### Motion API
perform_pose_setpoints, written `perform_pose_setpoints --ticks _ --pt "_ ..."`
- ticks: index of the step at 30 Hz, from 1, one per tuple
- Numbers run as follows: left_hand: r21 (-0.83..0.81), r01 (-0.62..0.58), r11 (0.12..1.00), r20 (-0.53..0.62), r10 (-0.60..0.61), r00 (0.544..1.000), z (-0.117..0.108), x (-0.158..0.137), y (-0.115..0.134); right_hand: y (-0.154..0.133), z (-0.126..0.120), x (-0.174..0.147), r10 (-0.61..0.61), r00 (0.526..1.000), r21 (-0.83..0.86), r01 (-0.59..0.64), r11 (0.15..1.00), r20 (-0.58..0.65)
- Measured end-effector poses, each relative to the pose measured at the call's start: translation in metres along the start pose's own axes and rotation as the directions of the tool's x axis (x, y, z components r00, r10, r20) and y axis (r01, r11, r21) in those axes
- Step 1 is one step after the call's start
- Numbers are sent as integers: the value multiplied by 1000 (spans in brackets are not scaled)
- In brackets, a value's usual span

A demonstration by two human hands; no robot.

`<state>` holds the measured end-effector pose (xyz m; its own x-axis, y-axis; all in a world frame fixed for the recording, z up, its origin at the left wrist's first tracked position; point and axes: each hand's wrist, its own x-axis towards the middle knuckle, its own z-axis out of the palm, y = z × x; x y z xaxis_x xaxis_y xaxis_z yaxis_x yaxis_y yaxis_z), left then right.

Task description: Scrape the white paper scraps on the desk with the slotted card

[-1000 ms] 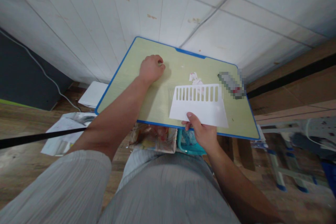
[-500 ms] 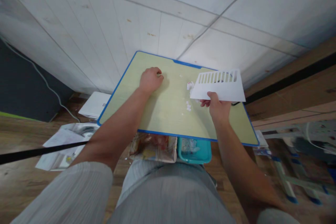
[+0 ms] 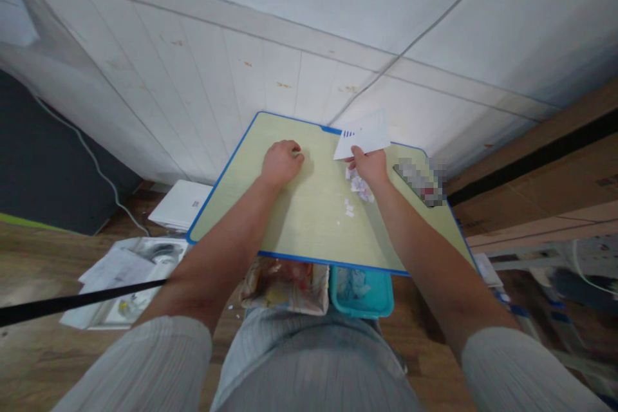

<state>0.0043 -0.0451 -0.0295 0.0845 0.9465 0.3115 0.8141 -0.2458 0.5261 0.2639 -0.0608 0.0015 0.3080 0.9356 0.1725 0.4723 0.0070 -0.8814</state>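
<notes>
My left hand rests on the far left half of the yellow-green tabletop, fingers curled inward; whatever may be between thumb and fingers cannot be made out. In my right hand is a white paper sheet, pinched at its near edge by the thumb on top. A row of slots in the sheet is now blurred and tilted toward the wall. Small white paper scraps lie in a loose pile beneath and beside my right hand, with a few more closer to me.
A pixelated flat object lies at the table's right side. Under the front edge are a turquoise basin and a patterned open box. White boxes stand on the floor at left; cardboard borders the right.
My right hand has carried the paper sheet left and away from me, tilting it and uncovering the scraps and the pixelated object. My left hand stays curled in about the same place.
</notes>
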Motion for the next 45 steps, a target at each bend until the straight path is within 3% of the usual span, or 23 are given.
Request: perform_pose_setpoints --ticks 5,9,11,14,16,19,23,26,31,34,37,39,45 --pt "17 -7 1000 2 7 1000 1 0 3 17 -14 -40 -58 997 101 53 993 45" --pt "17 -6 1000 7 6 1000 1 -1 4 8 -20 -25 -109 993 149 115 982 -53" --pt "15 -7 1000 4 7 1000 0 -2 3 -3 -19 -4 -114 989 55 120 991 -92" --pt "10 -5 1000 -4 5 1000 0 -2 1 -21 -17 22 -125 992 -235 120 965 -7" --pt "-4 -4 1000 -11 4 1000 1 -2 0 -32 -15 31 -142 987 -449 161 879 76" --pt "-31 -1 1000 -9 0 1000 0 0 0 -43 -14 31 -165 954 -676 294 675 249" --pt "-63 29 998 -68 -33 997 -4 3 2 -50 -30 20 -141 825 -703 545 456 548" --pt "-102 45 994 -157 -61 986 -8 4 5 -49 -52 4 -142 783 -680 602 418 606" --pt "-149 53 987 -174 -79 982 -9 2 9 -47 -92 -19 -116 787 -668 582 463 606" --pt "-154 58 986 -176 -85 981 -7 0 8 -51 -107 -23 -78 884 -771 443 457 461" --pt "-153 51 987 -194 -81 978 -4 1 4 -55 -111 -26 4 971 -902 221 371 240" --pt "-156 56 986 -200 -87 976 -2 2 1 -57 -106 -34 57 978 -935 171 310 198" --pt "-183 45 982 -242 -89 966 1 7 -4 -76 -68 -77 75 931 -902 322 287 357"
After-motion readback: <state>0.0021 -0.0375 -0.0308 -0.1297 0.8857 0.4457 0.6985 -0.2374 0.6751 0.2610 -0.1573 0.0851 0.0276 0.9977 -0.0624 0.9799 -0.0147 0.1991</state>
